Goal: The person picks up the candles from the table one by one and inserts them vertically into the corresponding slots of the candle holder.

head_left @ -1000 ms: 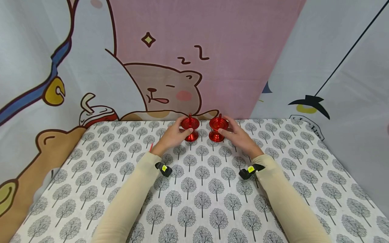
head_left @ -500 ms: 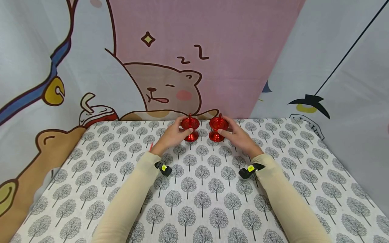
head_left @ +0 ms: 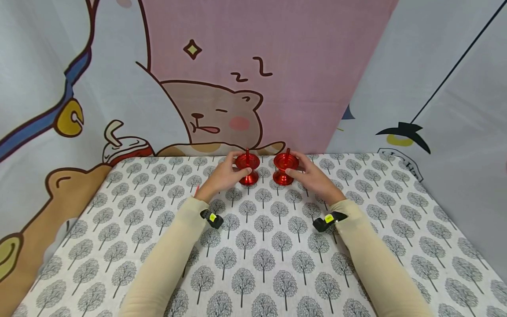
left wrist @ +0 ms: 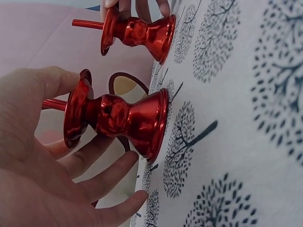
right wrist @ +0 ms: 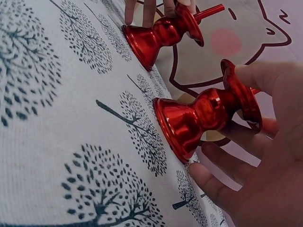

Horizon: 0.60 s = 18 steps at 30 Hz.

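Two shiny red metal candle holders stand upright side by side near the table's far edge, each with a dished top, a short upright spike and a flared foot. My left hand (head_left: 223,178) holds the left candle holder (head_left: 249,178), thumb at the rim of its dish and fingers behind. In the left wrist view that candle holder (left wrist: 147,125) has its foot on the cloth, with the lower fingers spread beside it. My right hand (head_left: 315,179) grips the right candle holder (head_left: 282,178) the same way. The right wrist view shows its thumb on the dish of that candle holder (right wrist: 208,111).
A white tablecloth (head_left: 263,262) printed with grey trees covers the table. Behind it hangs a curtain (head_left: 313,75) with cartoon animals, close to the far edge. A narrow gap separates the two candle holders.
My right hand and its candle holder have shifted a hair to the right. The left hand and its candle holder look almost unmoved.
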Tool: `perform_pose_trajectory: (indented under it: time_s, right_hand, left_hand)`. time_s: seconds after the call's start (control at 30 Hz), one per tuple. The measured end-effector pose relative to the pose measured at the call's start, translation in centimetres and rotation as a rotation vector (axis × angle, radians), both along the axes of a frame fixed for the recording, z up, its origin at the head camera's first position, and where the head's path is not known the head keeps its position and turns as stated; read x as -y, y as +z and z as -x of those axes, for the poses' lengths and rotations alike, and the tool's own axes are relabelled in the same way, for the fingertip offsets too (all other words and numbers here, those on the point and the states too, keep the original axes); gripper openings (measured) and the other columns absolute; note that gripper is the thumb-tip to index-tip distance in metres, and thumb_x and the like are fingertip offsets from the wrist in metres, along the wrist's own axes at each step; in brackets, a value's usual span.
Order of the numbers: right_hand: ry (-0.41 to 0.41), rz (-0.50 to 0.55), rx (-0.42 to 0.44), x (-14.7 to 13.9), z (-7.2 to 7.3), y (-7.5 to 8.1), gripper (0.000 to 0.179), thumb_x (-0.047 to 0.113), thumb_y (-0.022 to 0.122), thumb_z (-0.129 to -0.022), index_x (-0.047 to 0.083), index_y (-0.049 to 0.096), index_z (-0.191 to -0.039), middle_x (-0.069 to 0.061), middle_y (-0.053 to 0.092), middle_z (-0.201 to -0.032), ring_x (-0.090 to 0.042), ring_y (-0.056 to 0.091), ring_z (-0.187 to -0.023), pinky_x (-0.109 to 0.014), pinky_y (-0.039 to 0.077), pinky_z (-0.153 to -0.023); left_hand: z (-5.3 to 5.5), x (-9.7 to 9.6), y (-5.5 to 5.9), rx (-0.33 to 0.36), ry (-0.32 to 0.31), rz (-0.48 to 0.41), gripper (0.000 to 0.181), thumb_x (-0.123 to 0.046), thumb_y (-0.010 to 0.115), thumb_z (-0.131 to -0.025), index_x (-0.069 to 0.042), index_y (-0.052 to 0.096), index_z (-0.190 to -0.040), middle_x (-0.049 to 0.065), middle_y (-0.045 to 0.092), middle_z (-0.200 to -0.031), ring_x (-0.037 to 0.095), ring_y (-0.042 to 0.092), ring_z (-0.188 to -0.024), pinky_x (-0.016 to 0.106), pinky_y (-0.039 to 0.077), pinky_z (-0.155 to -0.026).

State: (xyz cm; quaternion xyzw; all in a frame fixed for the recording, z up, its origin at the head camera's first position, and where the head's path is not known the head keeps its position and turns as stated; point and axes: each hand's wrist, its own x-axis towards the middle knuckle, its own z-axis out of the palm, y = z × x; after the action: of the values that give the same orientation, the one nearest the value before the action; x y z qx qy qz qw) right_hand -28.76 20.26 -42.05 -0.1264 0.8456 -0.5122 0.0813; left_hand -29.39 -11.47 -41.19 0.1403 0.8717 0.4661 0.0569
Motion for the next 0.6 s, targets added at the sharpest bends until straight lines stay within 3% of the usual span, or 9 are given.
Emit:
perform_pose_trajectory:
  time_s: [0.2, 0.43, 0.6]
  right_hand:
    - [-0.001, 0.000, -0.005, -0.21, 0.03, -0.01, 0.080, 0.041, 0.068, -0.110, 0.024, 0.026, -0.176, -0.018, 0.047, -0.168, -0.042, 0.040, -0.157, -0.076, 0.024, -0.125]
    - [0.010, 0.011, -0.016, -0.47, -0.03, 0.04, 0.079, 0.039, 0.071, -0.108, 0.022, 0.030, -0.174, -0.015, 0.053, -0.162, -0.041, 0.045, -0.153, -0.075, 0.029, -0.123]
    - [0.008, 0.009, 0.000, -0.71, 0.07, 0.00, 0.077, 0.036, 0.072, -0.108, 0.021, 0.032, -0.172, -0.015, 0.055, -0.161, -0.041, 0.045, -0.153, -0.075, 0.030, -0.123]
  left_hand:
    - [-0.01, 0.10, 0.06, -0.001, -0.010, 0.010, 0.078, -0.036, 0.072, -0.106, -0.008, 0.034, -0.168, 0.021, 0.056, -0.156, 0.039, 0.065, -0.133, 0.056, 0.055, -0.106]
    - [-0.09, 0.25, 0.32, 0.002, -0.021, 0.046, 0.077, -0.038, 0.071, -0.104, -0.017, 0.038, -0.170, 0.020, 0.057, -0.158, 0.041, 0.062, -0.135, 0.060, 0.049, -0.114]
    - [-0.26, 0.30, 0.59, 0.036, -0.027, 0.026, 0.074, -0.034, 0.074, -0.103, -0.018, 0.041, -0.167, 0.021, 0.063, -0.149, 0.039, 0.065, -0.129, 0.058, 0.052, -0.109]
